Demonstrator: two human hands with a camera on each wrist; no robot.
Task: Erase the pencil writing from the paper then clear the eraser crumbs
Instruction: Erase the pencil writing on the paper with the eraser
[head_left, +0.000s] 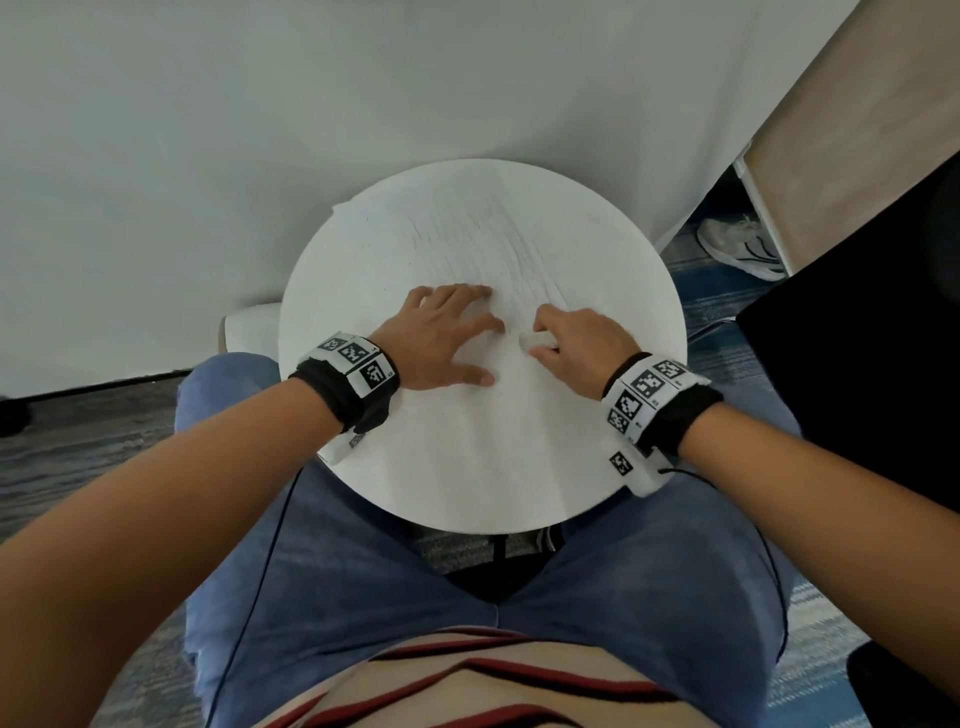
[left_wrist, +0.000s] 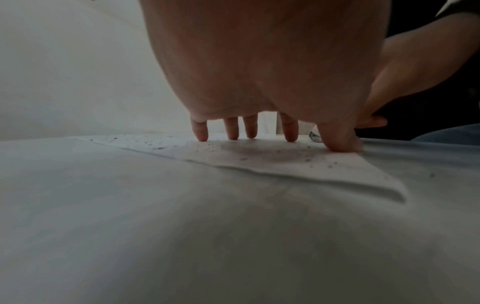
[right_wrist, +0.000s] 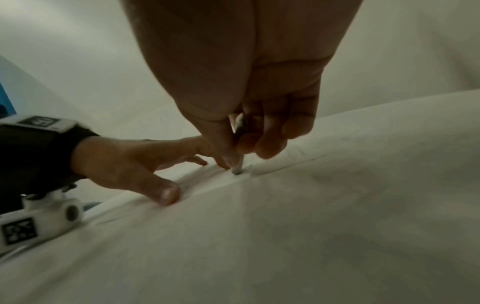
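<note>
The person sat at a round white worktop with a sheet of paper lying flat on it, white on white and hard to make out from the head view. The left hand lay spread on the paper, its fingers straight and splayed, tips and thumb pressing the sheet down and gripping nothing. Dark eraser crumbs were scattered over the paper around those fingertips, with a stray one on the worktop just past the sheet's near corner.

Just beside it, the right hand pinched a small white eraser between thumb and curled fingers. In the right wrist view the eraser stood nearly upright, its greyed lower end touching the paper close to the left thumb. Faint pencil strokes showed on the far part of the sheet. Both wrists wore black bands with printed markers, and blue jeans showed beneath the worktop.
</note>
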